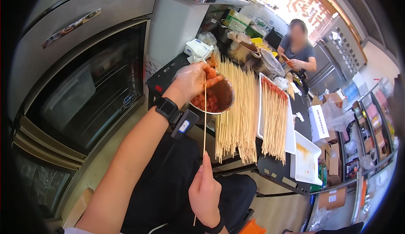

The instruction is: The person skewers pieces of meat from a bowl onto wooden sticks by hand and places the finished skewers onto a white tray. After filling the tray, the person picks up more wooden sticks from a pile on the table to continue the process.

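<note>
My left hand (192, 81), in a clear plastic glove smeared with red sauce, is closed on a piece of red marinated meat (209, 73) at the upper end of a thin wooden skewer (205, 128). The fingers partly hide that meat. Lower down, my bare right hand (205, 191) pinches the same skewer, which stands nearly upright in view. Under my left hand a metal bowl (230, 96) holds more red meat pieces (211, 102). Beside the bowl lies a thick spread of bare skewers (238, 115).
A white tray (260, 107) holds skewers with red meat at their far ends. Another white tray (310, 156), stained, sits at the table's near corner. An oven (84, 94) stands left. Across the table a person (300, 48) handles something. Shelves (358, 141) stand right.
</note>
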